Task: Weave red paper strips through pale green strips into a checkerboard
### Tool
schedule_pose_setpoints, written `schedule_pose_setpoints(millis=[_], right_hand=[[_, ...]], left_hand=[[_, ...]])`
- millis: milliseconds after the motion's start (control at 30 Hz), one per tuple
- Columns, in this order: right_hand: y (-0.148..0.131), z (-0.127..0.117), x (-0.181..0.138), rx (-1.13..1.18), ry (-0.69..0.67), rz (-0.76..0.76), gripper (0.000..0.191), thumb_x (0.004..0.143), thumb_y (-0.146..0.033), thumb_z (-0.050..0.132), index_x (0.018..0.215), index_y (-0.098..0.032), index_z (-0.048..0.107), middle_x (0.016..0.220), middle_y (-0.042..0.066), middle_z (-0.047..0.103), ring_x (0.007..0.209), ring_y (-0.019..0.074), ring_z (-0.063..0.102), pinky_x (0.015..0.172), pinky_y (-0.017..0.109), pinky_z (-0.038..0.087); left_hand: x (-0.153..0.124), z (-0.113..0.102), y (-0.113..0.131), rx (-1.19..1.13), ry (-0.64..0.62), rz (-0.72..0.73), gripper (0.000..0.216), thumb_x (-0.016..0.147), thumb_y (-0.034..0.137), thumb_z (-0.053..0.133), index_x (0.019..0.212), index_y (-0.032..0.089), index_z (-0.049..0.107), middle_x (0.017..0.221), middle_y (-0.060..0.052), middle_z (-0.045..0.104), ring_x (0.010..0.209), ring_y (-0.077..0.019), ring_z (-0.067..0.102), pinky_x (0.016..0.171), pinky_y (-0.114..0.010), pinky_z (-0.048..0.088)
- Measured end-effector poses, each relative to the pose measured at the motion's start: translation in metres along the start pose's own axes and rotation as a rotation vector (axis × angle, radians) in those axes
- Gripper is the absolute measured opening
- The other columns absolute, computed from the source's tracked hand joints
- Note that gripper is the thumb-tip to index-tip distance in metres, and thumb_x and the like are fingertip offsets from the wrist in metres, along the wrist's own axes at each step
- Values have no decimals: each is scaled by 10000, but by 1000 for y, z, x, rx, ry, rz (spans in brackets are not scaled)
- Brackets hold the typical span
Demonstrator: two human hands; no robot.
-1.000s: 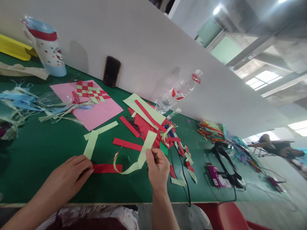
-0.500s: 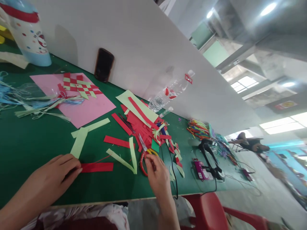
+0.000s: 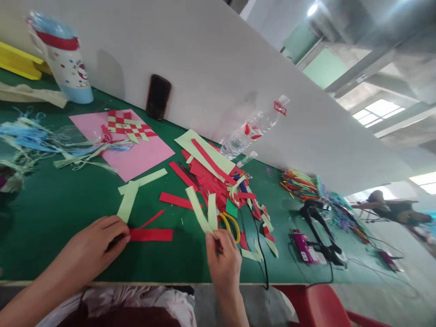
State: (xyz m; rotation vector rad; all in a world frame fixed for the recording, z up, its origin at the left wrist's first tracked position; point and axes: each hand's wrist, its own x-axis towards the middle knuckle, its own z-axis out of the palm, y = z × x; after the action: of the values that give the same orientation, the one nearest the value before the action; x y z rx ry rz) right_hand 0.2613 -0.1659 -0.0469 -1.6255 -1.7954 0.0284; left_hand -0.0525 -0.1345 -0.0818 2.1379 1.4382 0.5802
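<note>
Forearms (image 3: 44, 290) and hands (image 3: 223, 256) are bare, the crumpled clothing (image 3: 172, 300) whitish and dark maroon.

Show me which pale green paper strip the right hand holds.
The V-shaped strip, its arms meeting at the right hand; the straight strip reaches the left hand, others touch neither hand.

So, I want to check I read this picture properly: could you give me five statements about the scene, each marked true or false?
1. The phone leans against the wall. True.
2. The left hand touches the phone. False: its fingertips are at the end of a red strip.
3. The right hand holds pale green paper. True.
4. The woven piece lies on a blue sheet. False: the sheet under it is pink.
5. The flask with a red band stands left of the phone. True.
</note>
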Motion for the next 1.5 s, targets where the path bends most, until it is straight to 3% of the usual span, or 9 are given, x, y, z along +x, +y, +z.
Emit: schedule_pose_setpoints(millis=[100, 333, 500, 667, 800, 967, 1100, 1300, 1500], right_hand=[[-17, 10, 16, -141, 66, -63, 192, 961, -237, 581, 773, -198, 578, 743, 30, 589, 690, 166, 571, 629, 262, 450], [-58, 49, 12, -343, -260, -405, 192, 886, -135, 602, 714, -215, 577, 765, 28, 563, 704, 190, 505, 585, 313, 358], [-77, 56, 3, -295, -272, -515, 178, 867, -96, 580, 741, -223, 580, 765, 20, 547, 694, 194, 461, 581, 334, 315], [-90, 63, -3, -223, -275, -520, 154, 858, -107, 598, 757, -223, 587, 772, 13, 562, 690, 194, 474, 589, 339, 337], [-92, 64, -9, -83, -363, -462, 79, 900, -249, 636, 978, -251, 648, 821, 17, 609, 726, 213, 533, 626, 344, 423], [-84, 52, -10, 200, -427, -253, 494, 920, -593, 567, 1209, -194, 588, 945, 82, 654, 847, 249, 609, 716, 372, 514], [-80, 49, -8, 185, -428, -99, 388, 1009, -500, 417, 1104, -174, 603, 874, 83, 655, 787, 237, 607, 669, 359, 507], [-86, 62, 8, -81, -394, -121, 564, 893, -473, 653, 1322, -125, 539, 1105, 146, 672, 966, 301, 597, 795, 442, 535], [-81, 68, 43, -59, -449, -168, 432, 872, -76, 563, 1299, -132, 590, 1259, 121, 620, 1148, 262, 526, 988, 427, 477]], left_hand=[[-1, -1, -1, -26, -21, -2, 327, 969, 445, 413, 838, 248, 639, 894, -40, 657, 868, -225, 621, 728, -318, 466], [-2, -1, -6, -80, -18, 18, 283, 981, 397, 430, 838, 242, 620, 901, -35, 638, 875, -206, 608, 735, -297, 460], [-1, -1, -4, -85, 3, 27, 259, 974, 358, 449, 820, 238, 618, 870, -26, 640, 841, -195, 608, 732, -294, 462], [-1, 0, -3, -63, -1, 32, 231, 973, 336, 453, 867, 234, 630, 889, -29, 642, 876, -208, 612, 761, -323, 459], [-1, 1, -2, -56, -5, 29, 246, 978, 334, 443, 839, 228, 616, 867, -29, 623, 856, -214, 595, 761, -345, 453], [-1, 2, -1, -49, 22, 52, 237, 968, 327, 461, 834, 232, 633, 875, -30, 629, 854, -216, 595, 754, -340, 455], [-1, 1, 1, -22, 35, 48, 269, 969, 359, 461, 814, 233, 641, 865, -31, 633, 843, -216, 602, 732, -331, 454], [-1, 1, 0, 12, 31, 71, 271, 972, 364, 460, 864, 228, 669, 907, -51, 657, 883, -234, 620, 751, -345, 471], [-1, 3, -1, 39, 26, 62, 244, 965, 314, 480, 1109, 259, 669, 990, -54, 672, 929, -242, 623, 773, -349, 488]])
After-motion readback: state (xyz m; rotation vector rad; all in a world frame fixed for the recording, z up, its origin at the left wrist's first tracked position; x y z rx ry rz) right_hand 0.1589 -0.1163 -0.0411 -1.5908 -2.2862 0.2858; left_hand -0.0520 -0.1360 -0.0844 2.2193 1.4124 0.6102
